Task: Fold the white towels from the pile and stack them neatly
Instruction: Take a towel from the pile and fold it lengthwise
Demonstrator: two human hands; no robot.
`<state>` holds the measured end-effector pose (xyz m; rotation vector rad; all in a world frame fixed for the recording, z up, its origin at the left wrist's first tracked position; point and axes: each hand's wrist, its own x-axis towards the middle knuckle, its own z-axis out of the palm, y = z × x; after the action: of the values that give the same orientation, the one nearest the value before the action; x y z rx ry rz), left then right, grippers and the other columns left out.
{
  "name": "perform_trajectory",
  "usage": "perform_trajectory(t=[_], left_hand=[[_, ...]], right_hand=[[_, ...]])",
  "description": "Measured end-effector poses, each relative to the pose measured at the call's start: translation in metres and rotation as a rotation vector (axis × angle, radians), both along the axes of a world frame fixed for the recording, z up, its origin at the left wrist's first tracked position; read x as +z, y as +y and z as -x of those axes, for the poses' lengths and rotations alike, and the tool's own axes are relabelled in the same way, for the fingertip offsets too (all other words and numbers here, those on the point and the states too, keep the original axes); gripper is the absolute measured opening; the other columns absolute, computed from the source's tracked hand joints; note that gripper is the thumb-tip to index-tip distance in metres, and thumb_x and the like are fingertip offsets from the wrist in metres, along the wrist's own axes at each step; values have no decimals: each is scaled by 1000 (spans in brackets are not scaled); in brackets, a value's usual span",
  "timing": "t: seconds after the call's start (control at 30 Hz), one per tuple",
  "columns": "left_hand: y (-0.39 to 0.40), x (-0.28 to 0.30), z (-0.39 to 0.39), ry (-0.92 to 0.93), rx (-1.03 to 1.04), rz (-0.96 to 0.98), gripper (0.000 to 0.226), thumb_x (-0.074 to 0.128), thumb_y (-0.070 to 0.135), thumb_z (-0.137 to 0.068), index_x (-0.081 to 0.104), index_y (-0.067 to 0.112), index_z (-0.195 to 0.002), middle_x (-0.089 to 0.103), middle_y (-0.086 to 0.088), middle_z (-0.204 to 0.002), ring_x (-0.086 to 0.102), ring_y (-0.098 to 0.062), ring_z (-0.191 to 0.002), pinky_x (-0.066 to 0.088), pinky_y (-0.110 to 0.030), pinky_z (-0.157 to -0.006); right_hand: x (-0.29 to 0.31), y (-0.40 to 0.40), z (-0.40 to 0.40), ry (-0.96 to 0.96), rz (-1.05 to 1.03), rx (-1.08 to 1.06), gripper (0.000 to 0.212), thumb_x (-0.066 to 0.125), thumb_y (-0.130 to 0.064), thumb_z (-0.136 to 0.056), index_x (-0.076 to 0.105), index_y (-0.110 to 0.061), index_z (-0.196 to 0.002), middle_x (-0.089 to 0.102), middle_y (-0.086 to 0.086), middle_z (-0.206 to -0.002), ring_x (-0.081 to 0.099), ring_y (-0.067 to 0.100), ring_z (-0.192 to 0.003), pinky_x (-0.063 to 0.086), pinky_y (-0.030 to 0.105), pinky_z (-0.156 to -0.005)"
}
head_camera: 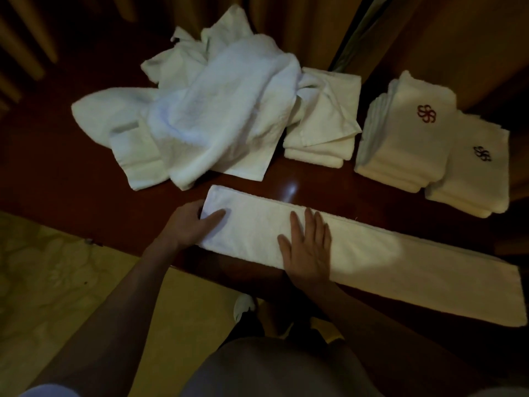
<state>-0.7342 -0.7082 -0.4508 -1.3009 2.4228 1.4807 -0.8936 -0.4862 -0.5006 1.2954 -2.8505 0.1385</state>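
White terry lies in a long folded strip (372, 259) along the near edge of my dark wooden table (57, 173). My left hand (191, 224) grips its left end, thumb on top, while my right hand (307, 247) presses flat on it, fingers straight. Behind sit the loose pile (206, 116) and folded stacks (406, 133).

Desk (57, 173): dark reddish wood, polished, glossy, with a bright light reflection near its middle. Long folded towel (372, 262): white terry cloth, matt, fine nubbly pile. Pile of loose towels (217, 116): same white cloth, soft, creased, matt. Folded stacks (406, 144): thick white terry, matt, with embroidered thread emblems, one red (426, 113), one dark (482, 153). Floor (57, 282): pale, patterned, dull finish.
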Motion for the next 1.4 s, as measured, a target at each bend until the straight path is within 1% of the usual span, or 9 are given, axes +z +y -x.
perform_trajectory(t=[0.13,0.27,0.37,0.53,0.67,1.03,1.17,1.27,1.4], left_hand=[[1,1,-4,148,26,-129,57,55,67,-82,61,23,-117,67,6,-111,64,-16,-101,50,-43,-89],[3,4,3,162,61,-123,37,58,46,-96,61,13,-111,68,-4,-107,64,-22,-98,50,-43,-85],[3,12,7,201,61,-147,27,60,42,-95,65,19,-108,70,5,-101,67,-11,-91,53,-32,-77],[8,23,8,292,192,-319,6,62,25,-96,66,29,-99,71,14,-84,68,5,-79,49,-12,-66],[16,29,2,328,404,-696,26,60,27,-96,72,8,-109,75,-14,-102,72,-28,-98,56,-41,-87],[21,23,-8,565,458,-955,65,49,53,-96,57,2,-134,57,-24,-136,54,-37,-128,36,-52,-112],[53,20,-6,591,601,-727,82,30,81,-87,62,16,-127,69,-10,-122,62,-27,-119,47,-47,-101],[87,9,-8,486,461,-333,85,43,89,-74,54,30,-135,62,6,-129,59,-11,-119,49,-37,-99],[135,8,11,439,302,-157,63,67,71,-73,53,39,-126,61,22,-122,59,5,-109,48,-16,-86]], right_hand=[[-2,-3,-3,52,-30,1,65,32,-53,-97,41,-12,-147,35,24,-153,29,42,-142,21,56,-116],[23,-26,2,162,64,308,72,73,-34,-79,47,-12,-142,54,19,-134,51,34,-121,45,46,-100],[73,-77,0,-190,80,603,68,67,-22,-85,42,-20,-148,62,10,-118,60,28,-101,48,36,-79],[118,-163,-3,-550,-339,753,52,55,-14,-91,46,-26,-142,58,1,-109,56,16,-94,38,30,-68],[124,-183,-1,-678,-534,695,48,54,-5,-84,53,-27,-127,61,5,-100,64,23,-86,51,32,-62],[138,-189,0,-763,-599,682,19,56,-6,-86,50,-23,-90,73,12,-84,73,24,-74,59,40,-73],[147,-168,11,-924,-381,469,14,44,-10,-91,57,-13,-98,73,15,-86,73,26,-77,58,38,-78],[153,-150,19,-1048,-222,316,25,37,-18,-97,59,-8,-103,70,17,-93,72,31,-85,56,38,-83],[157,-130,26,-1055,-59,268,26,39,-27,-98,59,-11,-97,68,17,-98,72,27,-85,58,44,-88]])
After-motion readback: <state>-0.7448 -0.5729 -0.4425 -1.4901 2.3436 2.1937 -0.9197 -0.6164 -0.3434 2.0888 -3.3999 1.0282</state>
